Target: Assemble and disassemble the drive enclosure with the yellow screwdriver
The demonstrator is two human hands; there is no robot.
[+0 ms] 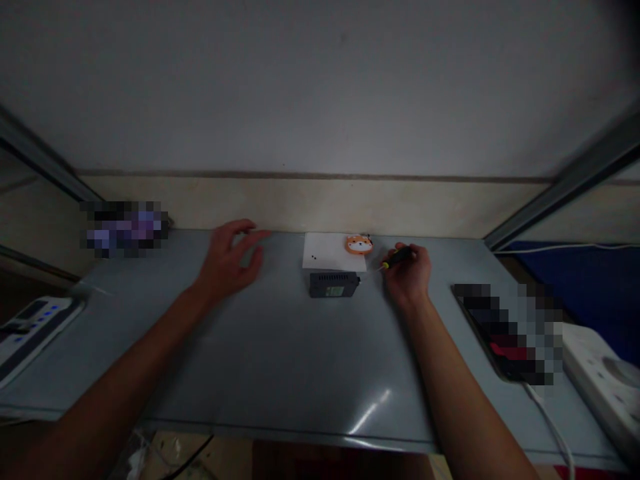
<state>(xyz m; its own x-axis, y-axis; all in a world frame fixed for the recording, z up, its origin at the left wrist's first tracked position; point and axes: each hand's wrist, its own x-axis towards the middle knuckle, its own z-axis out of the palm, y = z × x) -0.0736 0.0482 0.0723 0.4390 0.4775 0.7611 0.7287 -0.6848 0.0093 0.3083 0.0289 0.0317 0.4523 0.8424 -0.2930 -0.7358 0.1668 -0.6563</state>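
Note:
My right hand (407, 273) is closed around a screwdriver (399, 257) with a black handle and a yellow collar, its thin shaft pointing left. Just left of that tip lies a small dark box-shaped device (333, 285) with vent slots and a pale label. Behind the device is a white sheet (325, 250) carrying tiny dark specks, too small to identify. An orange and white animal-faced round item (359, 245) rests on the sheet's right side. My left hand (234, 257) hovers over the left part of the table, fingers spread, holding nothing.
The grey table (280, 360) ends against a wall at the back. On its right are a phone (500, 333) with a white cable and a white power strip (595, 373). At the left lie another white power strip (37, 333) and a blurred purple item (127, 230).

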